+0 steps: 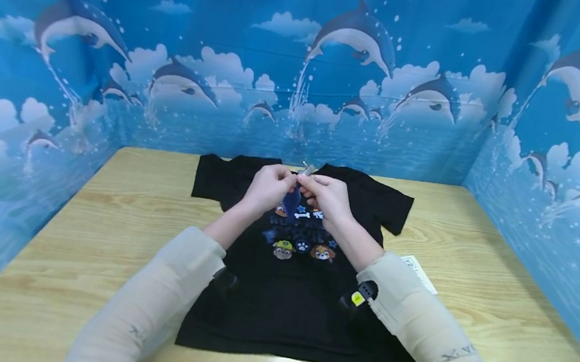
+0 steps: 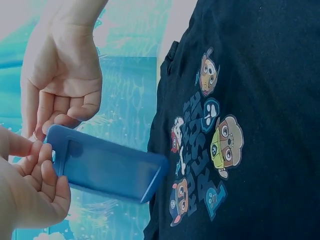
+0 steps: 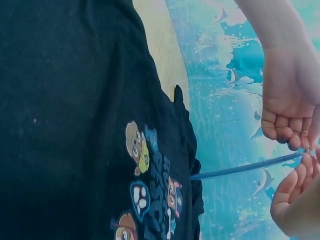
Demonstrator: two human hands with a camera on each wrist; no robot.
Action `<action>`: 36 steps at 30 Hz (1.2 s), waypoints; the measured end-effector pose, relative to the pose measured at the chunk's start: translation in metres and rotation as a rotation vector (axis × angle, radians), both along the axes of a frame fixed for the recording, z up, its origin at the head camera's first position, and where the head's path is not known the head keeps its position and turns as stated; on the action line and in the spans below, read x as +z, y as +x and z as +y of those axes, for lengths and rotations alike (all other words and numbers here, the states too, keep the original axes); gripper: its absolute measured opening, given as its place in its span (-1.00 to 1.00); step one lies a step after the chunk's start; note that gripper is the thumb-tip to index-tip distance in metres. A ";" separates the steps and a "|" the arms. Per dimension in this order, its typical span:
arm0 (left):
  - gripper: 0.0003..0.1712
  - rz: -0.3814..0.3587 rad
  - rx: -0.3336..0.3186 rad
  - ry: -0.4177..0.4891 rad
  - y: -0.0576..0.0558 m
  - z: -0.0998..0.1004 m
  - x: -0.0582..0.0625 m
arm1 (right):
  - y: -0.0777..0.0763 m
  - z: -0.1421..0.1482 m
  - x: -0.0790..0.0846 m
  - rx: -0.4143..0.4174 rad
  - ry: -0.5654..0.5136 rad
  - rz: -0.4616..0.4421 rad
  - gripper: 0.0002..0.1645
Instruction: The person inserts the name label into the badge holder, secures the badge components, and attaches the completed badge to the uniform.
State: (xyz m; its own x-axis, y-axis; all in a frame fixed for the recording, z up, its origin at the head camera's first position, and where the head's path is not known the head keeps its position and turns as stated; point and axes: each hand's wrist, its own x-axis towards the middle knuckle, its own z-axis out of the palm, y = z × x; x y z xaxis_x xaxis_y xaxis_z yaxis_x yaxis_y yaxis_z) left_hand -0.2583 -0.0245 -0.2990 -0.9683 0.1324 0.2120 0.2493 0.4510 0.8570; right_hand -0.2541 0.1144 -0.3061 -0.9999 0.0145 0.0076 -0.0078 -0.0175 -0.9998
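A blue card holder (image 2: 112, 162) with a clear window hangs above the shirt, its slotted end up between both hands. In the right wrist view it shows edge-on as a thin blue strip (image 3: 245, 169). My left hand (image 1: 269, 187) pinches its slotted end between thumb and fingertips. Close against it, my right hand (image 1: 332, 198) pinches a small metal clip (image 1: 308, 169) that sticks up past the thumb. The fingertips largely hide where clip and slot meet. Beneath lies a black T-shirt (image 1: 264, 315), spread flat with cartoon dog heads and a paw print on its front.
A white printed tag (image 1: 421, 275) lies by the shirt's right side, partly behind the right sleeve. The light wooden table (image 1: 125, 210) extends to both sides. A blue dolphin-print curtain (image 1: 211, 118) surrounds the table's back and sides.
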 end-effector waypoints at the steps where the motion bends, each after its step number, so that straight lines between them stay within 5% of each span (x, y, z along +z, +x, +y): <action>1: -0.71 0.014 0.001 -0.005 -0.001 0.000 -0.001 | 0.000 -0.001 0.000 -0.006 -0.015 -0.010 -0.81; 6: -0.73 0.041 0.000 -0.009 -0.002 0.001 -0.002 | -0.001 -0.003 0.001 -0.028 -0.056 -0.043 -0.83; 22: -0.72 0.004 -0.020 0.026 0.001 0.003 -0.004 | -0.002 -0.002 0.001 -0.028 0.100 -0.069 -0.66; 36: -0.74 0.002 -0.015 0.108 0.000 0.006 -0.010 | -0.003 -0.004 -0.001 -0.055 0.064 -0.036 -0.68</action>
